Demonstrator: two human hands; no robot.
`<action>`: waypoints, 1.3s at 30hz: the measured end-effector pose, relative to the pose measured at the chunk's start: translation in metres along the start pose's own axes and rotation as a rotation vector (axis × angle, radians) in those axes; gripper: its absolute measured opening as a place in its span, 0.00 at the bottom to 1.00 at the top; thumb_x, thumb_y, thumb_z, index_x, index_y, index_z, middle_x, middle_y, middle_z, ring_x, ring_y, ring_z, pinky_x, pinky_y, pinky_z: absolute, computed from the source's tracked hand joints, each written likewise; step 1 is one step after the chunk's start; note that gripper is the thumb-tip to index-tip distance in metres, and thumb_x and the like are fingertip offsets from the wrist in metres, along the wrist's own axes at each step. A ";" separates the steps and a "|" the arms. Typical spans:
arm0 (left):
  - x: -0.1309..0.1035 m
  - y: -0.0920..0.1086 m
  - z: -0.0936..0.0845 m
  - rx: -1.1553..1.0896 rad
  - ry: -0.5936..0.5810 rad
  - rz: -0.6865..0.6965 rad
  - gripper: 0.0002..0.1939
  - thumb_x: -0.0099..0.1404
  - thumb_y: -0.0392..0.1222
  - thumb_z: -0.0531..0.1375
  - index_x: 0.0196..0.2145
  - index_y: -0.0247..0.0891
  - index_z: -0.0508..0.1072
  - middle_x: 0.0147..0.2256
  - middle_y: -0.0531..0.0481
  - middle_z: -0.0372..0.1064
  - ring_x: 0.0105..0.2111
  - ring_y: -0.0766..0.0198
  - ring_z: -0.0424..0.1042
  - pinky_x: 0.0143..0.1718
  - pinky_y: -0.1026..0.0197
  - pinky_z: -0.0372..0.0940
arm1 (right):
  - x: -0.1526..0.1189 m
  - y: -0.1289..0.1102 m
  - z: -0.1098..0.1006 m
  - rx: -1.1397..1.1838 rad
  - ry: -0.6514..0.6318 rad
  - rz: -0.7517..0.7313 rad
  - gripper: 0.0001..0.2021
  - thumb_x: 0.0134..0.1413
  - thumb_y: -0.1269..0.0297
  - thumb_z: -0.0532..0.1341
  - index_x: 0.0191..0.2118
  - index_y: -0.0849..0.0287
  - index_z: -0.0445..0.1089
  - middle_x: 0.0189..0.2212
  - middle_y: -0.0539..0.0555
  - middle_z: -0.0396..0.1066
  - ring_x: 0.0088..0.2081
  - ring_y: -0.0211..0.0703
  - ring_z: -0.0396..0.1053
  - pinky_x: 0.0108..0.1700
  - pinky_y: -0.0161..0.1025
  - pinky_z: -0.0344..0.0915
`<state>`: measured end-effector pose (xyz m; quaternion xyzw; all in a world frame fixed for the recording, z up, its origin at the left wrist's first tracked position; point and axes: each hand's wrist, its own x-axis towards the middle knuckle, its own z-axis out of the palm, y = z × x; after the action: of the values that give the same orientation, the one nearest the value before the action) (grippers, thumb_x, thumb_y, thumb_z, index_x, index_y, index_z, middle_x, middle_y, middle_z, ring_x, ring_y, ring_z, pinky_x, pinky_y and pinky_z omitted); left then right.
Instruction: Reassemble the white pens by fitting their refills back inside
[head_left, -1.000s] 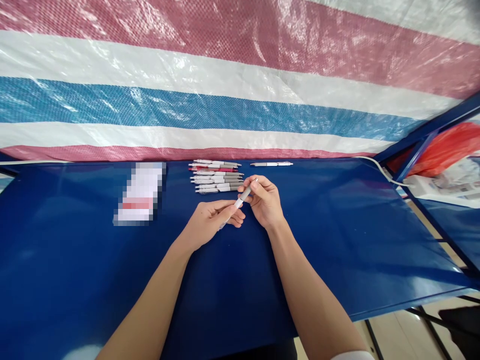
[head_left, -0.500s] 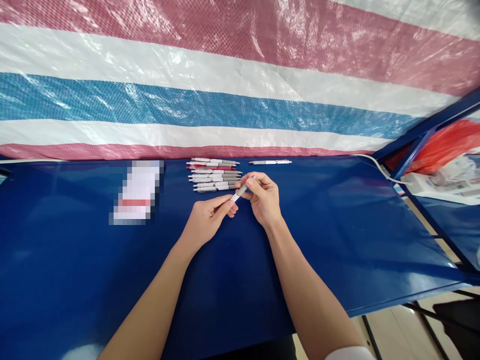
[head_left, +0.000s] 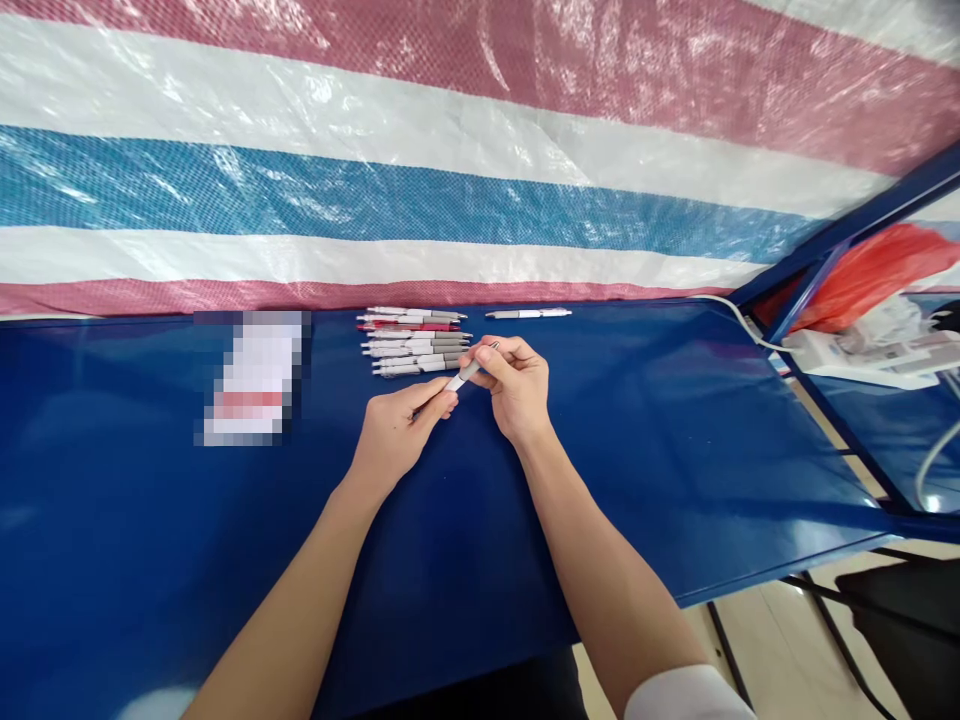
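Observation:
A white and grey pen (head_left: 466,373) slants up to the right between my two hands, above the blue table. My left hand (head_left: 401,423) is closed on its white lower end. Fingers and thumb of my right hand (head_left: 516,385) pinch the grey part near the tip. Just behind my hands lies a row of several pens (head_left: 411,340), mostly white and grey, one of them red. A single white and grey pen (head_left: 528,314) rests apart from the row, farther back to the right.
A pixelated white item with a red band (head_left: 251,380) lies at the left on the blue table (head_left: 450,540). Striped plastic sheeting (head_left: 420,200) hangs behind. At the right are a blue metal frame (head_left: 810,285), a white cable (head_left: 739,315) and a red plastic bag (head_left: 877,275).
The view has shifted slightly, so everything sits a little farther left. Both hands keep their hold on the pen; my right fingers have moved slightly near its tip.

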<state>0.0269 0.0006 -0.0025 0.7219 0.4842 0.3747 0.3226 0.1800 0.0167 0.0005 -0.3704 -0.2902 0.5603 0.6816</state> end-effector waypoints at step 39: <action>0.006 0.013 0.001 -1.071 0.353 -0.235 0.16 0.61 0.49 0.67 0.42 0.40 0.71 0.42 0.46 0.79 0.51 0.54 0.74 0.58 0.46 0.64 | -0.012 0.005 -0.006 -0.590 -0.133 -0.202 0.12 0.46 0.55 0.71 0.38 0.53 0.79 0.36 0.51 0.80 0.35 0.42 0.77 0.31 0.35 0.74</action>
<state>0.0352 0.0020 0.0097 0.3257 0.3505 0.6440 0.5970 0.1791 0.0044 -0.0066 -0.4838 -0.5194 0.4047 0.5766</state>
